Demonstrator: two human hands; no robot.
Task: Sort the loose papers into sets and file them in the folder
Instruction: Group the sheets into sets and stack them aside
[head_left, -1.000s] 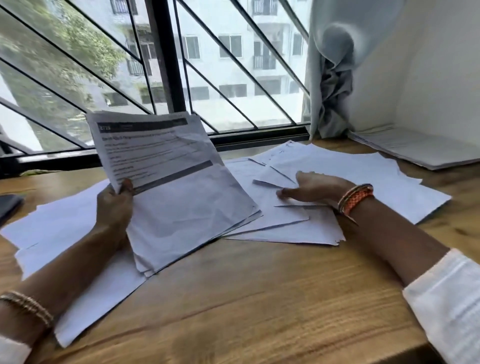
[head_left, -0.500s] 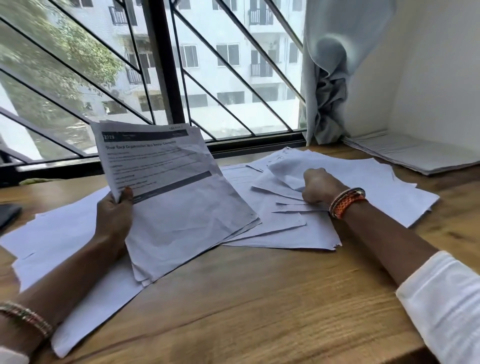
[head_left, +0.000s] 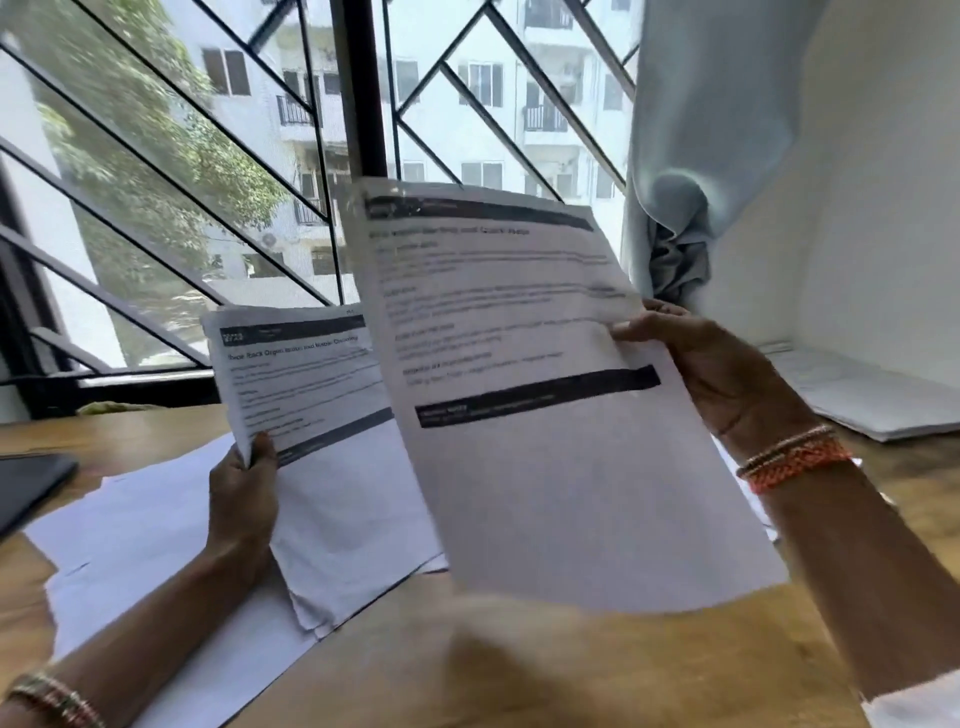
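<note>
White loose papers (head_left: 140, 525) are spread on the wooden counter (head_left: 597, 670); a dark tablet (head_left: 28, 486) lies left, a paper stack (head_left: 872, 395) right.

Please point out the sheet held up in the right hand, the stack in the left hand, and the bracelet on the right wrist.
Raised sheet (head_left: 545, 467), head view, its blank lower half.
Held stack (head_left: 311, 374), head view, its printed top page.
Orange bracelet (head_left: 795, 460), head view, its woven band.

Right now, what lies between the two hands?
In the head view, between left hand and right hand: the held stack and the raised sheet overlapping it.
</note>
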